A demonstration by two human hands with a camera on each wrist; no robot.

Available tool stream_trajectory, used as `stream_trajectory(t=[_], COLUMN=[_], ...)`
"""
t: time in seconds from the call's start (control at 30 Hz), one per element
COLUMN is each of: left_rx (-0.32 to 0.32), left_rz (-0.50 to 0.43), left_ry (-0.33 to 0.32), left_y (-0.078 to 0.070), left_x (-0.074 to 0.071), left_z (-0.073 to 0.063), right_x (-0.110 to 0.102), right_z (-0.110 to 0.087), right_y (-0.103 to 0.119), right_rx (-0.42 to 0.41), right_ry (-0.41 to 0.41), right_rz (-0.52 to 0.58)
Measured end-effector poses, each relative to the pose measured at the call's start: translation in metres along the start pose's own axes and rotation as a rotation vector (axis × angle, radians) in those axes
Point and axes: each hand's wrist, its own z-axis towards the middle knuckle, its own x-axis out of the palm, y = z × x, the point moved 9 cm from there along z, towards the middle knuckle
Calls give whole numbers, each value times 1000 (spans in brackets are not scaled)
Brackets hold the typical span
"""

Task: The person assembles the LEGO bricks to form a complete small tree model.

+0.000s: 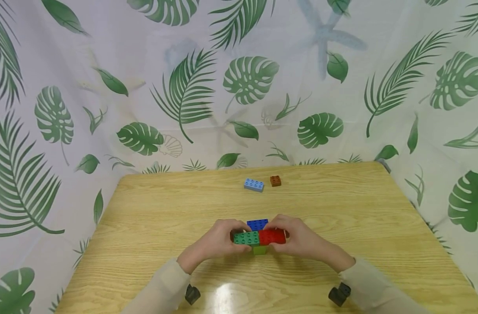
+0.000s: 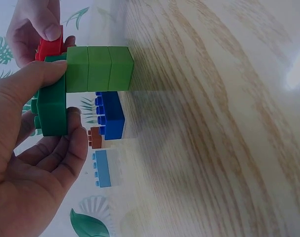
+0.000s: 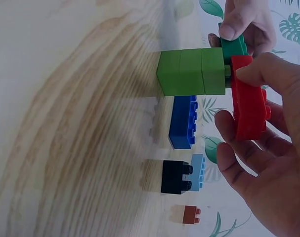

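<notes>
Both hands reach inward from either side of the light green stack [image 1: 259, 250], wrists bent toward each other over the table [image 1: 164, 209]. At the stack's left, the left hand [image 1: 219, 240] grips a dark green brick [image 1: 245, 238], thumb on the near side and fingers curled round the far side. At its right, the right hand [image 1: 297, 237] holds a red brick [image 1: 272, 237] in a mirrored pinch. These two bricks lie end to end across the stack's top; in the right wrist view, a narrow gap with a stud shows between the stack and the red brick, and how firmly either brick is seated is hard to tell.

In the head view, the held bricks hide most of the stack, and the sleeves [image 1: 164, 283] run off the lower edge. Just behind the stack, a dark blue brick [image 1: 257, 224] is partly covered. A black brick [image 3: 174, 177], behind and right of the stack, is plain only in the right wrist view. Well behind the stack lie a light blue brick [image 1: 253, 185] and a brown brick [image 1: 276, 181].
</notes>
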Motion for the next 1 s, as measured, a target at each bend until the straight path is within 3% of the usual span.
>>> stream_trajectory(t=[1.0], left_rx=[21], left_rz=[6], left_ry=[-5], left_y=[-2], left_x=[-2], left_z=[0], right_x=[2], right_z=[5], right_y=[-2], right_rx=[-24], right_ry=[45], right_rz=[-42])
